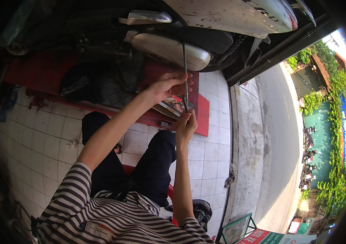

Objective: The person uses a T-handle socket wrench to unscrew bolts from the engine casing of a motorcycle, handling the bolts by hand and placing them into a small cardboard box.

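Observation:
A long thin metal rod tool (185,65) runs from my hands up to the silver Honda side cover (169,50) of a scooter; what its tip meets is hard to tell. Around the rod's lower end my right hand (186,123) is closed. My left hand (171,85) is at the rod's middle, thumb against it and the other fingers extended behind. A shorter metal piece slants beside the rod between my hands. Above the cover is the scooter's scratched white body panel (221,13).
The scooter stands over a red metal lift platform (203,116). Printed sheets (176,105) lie on it, below my left hand, and dark bundled material (75,82) lies further left. A patterned dark object (202,212) is by the red stool. A doorway edge and street are at right.

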`<state>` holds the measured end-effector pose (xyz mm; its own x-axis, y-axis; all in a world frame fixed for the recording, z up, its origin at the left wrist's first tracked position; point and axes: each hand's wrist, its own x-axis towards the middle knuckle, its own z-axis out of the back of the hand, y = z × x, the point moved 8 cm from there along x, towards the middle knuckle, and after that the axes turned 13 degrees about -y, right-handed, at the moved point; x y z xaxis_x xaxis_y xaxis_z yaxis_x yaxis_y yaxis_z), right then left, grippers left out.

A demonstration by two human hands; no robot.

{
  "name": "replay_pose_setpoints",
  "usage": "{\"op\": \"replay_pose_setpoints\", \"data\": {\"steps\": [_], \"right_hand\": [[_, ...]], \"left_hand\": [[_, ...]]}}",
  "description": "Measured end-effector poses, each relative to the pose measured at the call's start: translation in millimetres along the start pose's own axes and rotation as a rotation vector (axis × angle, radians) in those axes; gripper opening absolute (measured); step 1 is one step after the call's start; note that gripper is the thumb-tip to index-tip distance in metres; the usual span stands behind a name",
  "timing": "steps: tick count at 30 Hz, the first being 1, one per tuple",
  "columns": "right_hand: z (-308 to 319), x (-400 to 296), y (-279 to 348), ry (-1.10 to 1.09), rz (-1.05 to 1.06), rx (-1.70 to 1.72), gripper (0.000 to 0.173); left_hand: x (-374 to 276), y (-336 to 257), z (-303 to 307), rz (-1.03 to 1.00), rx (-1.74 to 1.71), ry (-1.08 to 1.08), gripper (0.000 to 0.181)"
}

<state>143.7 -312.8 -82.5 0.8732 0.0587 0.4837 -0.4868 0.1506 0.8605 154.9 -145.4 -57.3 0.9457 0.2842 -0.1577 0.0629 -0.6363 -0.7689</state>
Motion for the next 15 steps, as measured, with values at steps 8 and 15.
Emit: {"op": "replay_pose_setpoints", "data": {"steps": [8, 15], "right_hand": [[-28.8, -32.8, 17.5, 0.083, -0.228, 0.015, 0.031], [-38.2, -33.6, 18.1, 0.075, -0.211, 0.042, 0.027]], "left_hand": [[-87.9, 10.1, -16.0, -0.24, 0.193, 0.138, 0.06], [-110.3, 1.0, -4.6, -0.61, 0.329, -0.066, 0.028]]}}
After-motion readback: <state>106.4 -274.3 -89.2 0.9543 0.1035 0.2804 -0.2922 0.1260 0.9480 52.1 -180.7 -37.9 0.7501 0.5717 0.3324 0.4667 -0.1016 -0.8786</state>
